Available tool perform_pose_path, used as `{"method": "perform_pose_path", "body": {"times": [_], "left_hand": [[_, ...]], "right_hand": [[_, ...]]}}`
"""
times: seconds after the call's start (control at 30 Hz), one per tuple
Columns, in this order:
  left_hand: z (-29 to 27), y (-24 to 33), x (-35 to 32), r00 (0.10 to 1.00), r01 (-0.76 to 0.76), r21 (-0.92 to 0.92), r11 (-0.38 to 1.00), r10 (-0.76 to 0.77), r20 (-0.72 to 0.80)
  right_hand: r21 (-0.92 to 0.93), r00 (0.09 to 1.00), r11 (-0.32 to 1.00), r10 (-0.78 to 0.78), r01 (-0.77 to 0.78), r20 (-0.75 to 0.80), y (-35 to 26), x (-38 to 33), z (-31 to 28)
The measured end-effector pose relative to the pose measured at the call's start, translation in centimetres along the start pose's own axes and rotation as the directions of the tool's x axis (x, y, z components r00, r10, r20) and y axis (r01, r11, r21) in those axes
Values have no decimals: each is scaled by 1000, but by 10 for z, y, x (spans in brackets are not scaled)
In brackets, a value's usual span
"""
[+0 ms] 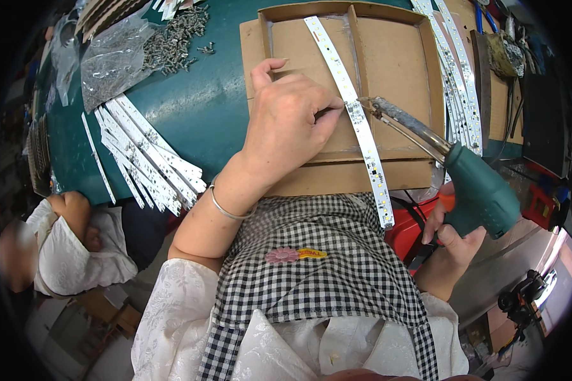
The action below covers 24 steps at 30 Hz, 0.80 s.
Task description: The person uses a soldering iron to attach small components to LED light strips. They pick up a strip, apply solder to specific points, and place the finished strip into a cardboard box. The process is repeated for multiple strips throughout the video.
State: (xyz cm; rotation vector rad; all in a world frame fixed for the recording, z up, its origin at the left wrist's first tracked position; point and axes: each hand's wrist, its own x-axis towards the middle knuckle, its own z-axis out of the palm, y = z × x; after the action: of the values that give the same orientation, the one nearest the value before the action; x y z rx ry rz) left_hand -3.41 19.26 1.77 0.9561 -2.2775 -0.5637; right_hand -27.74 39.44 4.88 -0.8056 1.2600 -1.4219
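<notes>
A white LED strip board point(370, 147) lies slantwise across a shallow cardboard tray point(397, 166), its near end jutting past the tray's front edge. Over the tray, my left hand point(292, 117) is closed in a pinch, thumb and forefinger at the strip's left edge near its middle. Whatever sits between those fingertips is too small to make out. My right hand point(454, 232) grips the handle of a green soldering gun point(483, 184). The gun's metal tip reaches the strip from the right, close to my left fingertips; whether it touches is unclear.
Left on the green table point(203, 111) are a pile of white strip boards point(146, 155), a clear plastic bag point(114, 70) and many small metal parts point(175, 41). More LED strips point(461, 89) lie right of the tray. Another person point(86, 241) sits at the lower left.
</notes>
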Motion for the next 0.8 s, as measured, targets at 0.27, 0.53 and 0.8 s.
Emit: {"method": "perform_pose_path", "body": {"times": [0.27,0.53,0.8], "left_hand": [[1,0,1,1000,-4,-8,1000,4,-4],[1,2,1,1000,1,-6,1000,-1,-6],[0,2,2,1000,2,-3,1000,-2,-4]], "right_hand": [[-28,999,999,35,-35,-5,7,0,8],[11,1000,1000,9,-9,-23,7,3,7],[106,999,993,-44,44,-3,17,-5,-14]]}}
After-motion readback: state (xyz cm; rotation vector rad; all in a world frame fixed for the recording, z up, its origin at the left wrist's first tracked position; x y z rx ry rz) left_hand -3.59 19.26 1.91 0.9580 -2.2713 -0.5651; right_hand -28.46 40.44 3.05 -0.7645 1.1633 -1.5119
